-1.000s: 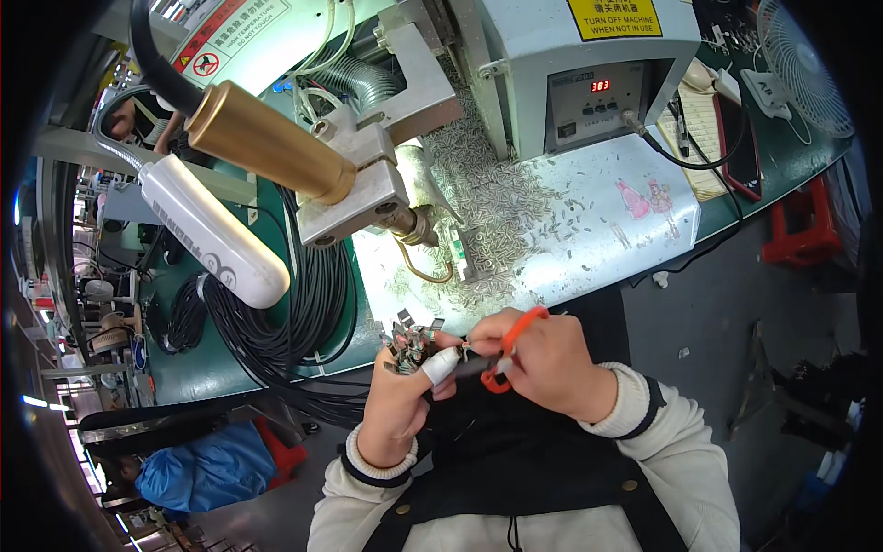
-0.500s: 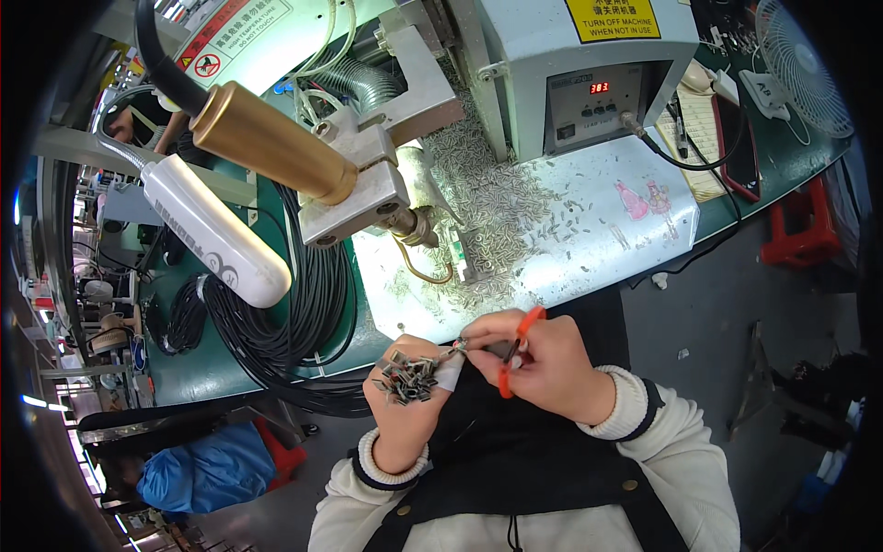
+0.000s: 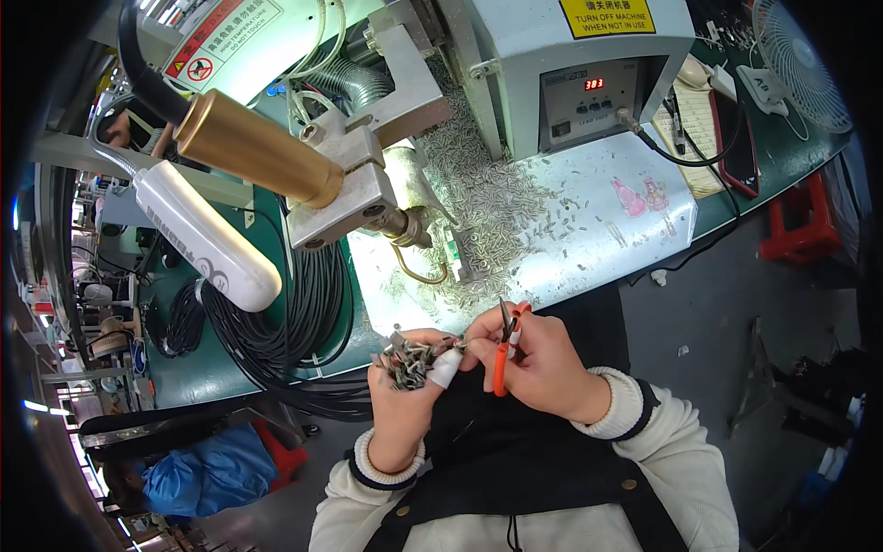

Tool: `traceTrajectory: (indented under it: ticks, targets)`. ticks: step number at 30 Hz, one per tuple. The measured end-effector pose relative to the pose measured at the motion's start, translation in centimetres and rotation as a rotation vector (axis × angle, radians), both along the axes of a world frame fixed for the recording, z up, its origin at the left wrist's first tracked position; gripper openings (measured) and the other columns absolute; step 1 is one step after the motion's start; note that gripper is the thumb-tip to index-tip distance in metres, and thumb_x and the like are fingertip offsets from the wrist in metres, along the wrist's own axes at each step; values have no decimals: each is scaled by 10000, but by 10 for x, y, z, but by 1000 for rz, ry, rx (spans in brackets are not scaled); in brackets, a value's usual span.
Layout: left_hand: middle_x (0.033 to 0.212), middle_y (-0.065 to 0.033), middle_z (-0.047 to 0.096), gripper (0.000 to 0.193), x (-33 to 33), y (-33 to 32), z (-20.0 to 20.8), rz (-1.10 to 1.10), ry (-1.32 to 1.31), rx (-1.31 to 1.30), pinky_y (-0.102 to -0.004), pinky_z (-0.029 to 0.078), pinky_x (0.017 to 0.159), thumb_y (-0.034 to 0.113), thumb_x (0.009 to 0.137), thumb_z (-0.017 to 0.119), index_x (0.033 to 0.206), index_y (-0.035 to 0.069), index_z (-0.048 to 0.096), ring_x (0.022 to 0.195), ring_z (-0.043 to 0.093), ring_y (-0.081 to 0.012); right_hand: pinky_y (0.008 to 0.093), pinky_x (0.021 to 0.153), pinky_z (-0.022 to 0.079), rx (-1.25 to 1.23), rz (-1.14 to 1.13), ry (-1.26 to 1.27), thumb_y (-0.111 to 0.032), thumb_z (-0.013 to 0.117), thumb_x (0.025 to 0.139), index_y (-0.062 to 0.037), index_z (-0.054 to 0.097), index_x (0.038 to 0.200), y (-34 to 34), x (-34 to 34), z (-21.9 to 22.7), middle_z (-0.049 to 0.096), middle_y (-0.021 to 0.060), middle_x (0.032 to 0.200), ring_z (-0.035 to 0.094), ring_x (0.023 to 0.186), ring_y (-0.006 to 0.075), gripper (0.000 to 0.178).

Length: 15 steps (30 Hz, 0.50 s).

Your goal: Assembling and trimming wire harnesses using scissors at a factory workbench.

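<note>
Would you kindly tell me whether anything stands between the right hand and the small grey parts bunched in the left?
The white cover on the thumb of the left hand lies between most of the bunched parts and the right hand; nothing else visible blocks the way.

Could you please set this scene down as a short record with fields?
Left hand: holds a bunch of small metallic pieces; white wrap on the thumb
Right hand: holds orange-handled scissors, close to the left hand; anything pinched between them is too small to tell
Bench: green, with black cables coiled at the left
Pale sheet: small bits scattered over it
Fixture: gold-coloured cylinder in a metal clamp
Lamp: white, left of the clamp
</note>
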<state>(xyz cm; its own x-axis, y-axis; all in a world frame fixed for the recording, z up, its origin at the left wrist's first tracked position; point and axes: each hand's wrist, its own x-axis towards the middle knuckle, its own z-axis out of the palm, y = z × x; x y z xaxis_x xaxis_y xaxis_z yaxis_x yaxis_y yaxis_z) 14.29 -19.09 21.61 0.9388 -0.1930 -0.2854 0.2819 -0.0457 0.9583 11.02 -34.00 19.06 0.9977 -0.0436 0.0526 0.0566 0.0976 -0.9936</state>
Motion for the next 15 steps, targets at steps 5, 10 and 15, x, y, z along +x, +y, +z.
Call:
traceTrajectory:
  ticks: [5,10,15]
  targets:
    - [797,-49,600,161,4,7,2,0,94,-93,-221,436,649,-61,702,620,848,-14,574,722,557,-101,222,442,428,91,-12,68,-94,614,763,4,520,795,0,-2,1,582,60,628,562,482,106,140]
    - [787,-55,597,167,1,6,3,26,26,-116,-223,434,668,-74,692,621,839,-15,566,725,558,-103,258,392,402,-524,-22,-64,-244,698,683,-18,512,712,-2,-10,5,551,56,551,535,417,153,294]
    - [774,-54,593,171,1,4,2,34,-41,-98,-229,438,677,-88,686,617,832,-16,566,724,562,-113,293,389,396,-620,-22,29,-300,703,672,-30,488,647,13,-13,3,512,58,495,514,399,207,346]
